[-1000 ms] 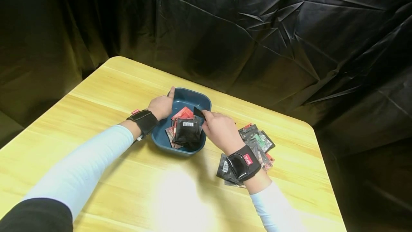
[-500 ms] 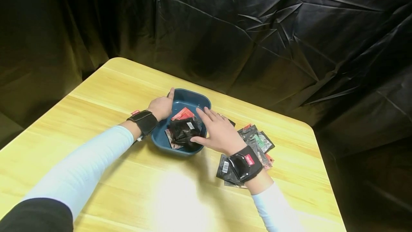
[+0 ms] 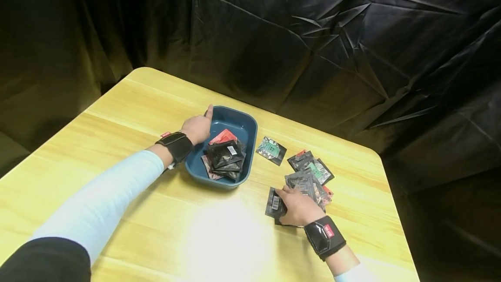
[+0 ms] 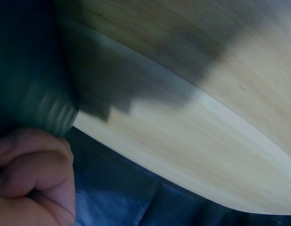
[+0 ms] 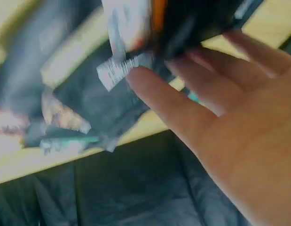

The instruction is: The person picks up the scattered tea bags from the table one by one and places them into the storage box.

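My left hand (image 3: 197, 129) grips the left rim of a dark blue plastic bin (image 3: 236, 119), its index finger stretched along the edge. In the left wrist view, curled fingers (image 4: 37, 162) sit against the bin's outer wall. Inside lie several flat sachets, with a black barcoded sachet (image 3: 226, 153) on top and a red one (image 3: 224, 136) behind. My right hand (image 3: 300, 208) reaches over a loose pile of sachets (image 3: 303, 182), fingertips at a black sachet with a white barcode label (image 3: 272, 203). The blurred right wrist view shows its fingers spread and nearly straight over the sachets.
A single sachet with a green label (image 3: 271, 149) lies on the wooden table (image 3: 164, 216) right of the bin. Another green-labelled sachet (image 3: 318, 171) is at the pile's far side. Black sheeting (image 3: 293, 55) hangs behind the table.
My right hand let go of a black sachet in the bin, then moved right and toward me to the pile. The top sachet in the bin has turned. My left hand stays put.
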Demonstrator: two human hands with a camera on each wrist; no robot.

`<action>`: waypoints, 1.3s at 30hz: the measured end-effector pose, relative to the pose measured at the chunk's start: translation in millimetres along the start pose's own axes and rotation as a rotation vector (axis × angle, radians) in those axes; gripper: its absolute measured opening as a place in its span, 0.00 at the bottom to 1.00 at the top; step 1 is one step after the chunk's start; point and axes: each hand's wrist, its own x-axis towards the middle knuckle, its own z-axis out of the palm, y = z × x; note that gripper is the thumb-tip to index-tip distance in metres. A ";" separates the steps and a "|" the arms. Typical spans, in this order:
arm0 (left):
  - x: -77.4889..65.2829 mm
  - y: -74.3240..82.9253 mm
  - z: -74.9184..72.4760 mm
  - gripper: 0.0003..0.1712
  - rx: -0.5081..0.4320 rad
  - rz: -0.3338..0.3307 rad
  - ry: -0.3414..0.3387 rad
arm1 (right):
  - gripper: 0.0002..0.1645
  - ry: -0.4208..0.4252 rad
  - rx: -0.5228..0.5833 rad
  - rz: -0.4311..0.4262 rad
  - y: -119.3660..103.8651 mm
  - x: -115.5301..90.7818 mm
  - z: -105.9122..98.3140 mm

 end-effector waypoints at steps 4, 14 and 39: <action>0.9 0.6 0.8 0.46 -0.003 0.002 0.002 | 0.55 -0.014 0.000 0.009 -0.5 -3.3 12.0; 2.2 -0.3 1.0 0.46 0.002 -0.003 -0.007 | 0.24 0.361 -0.065 -0.102 -5.8 4.4 -10.7; 1.2 0.4 1.0 0.47 0.002 -0.010 -0.020 | 0.26 0.586 -0.080 -0.265 -71.1 19.1 -92.1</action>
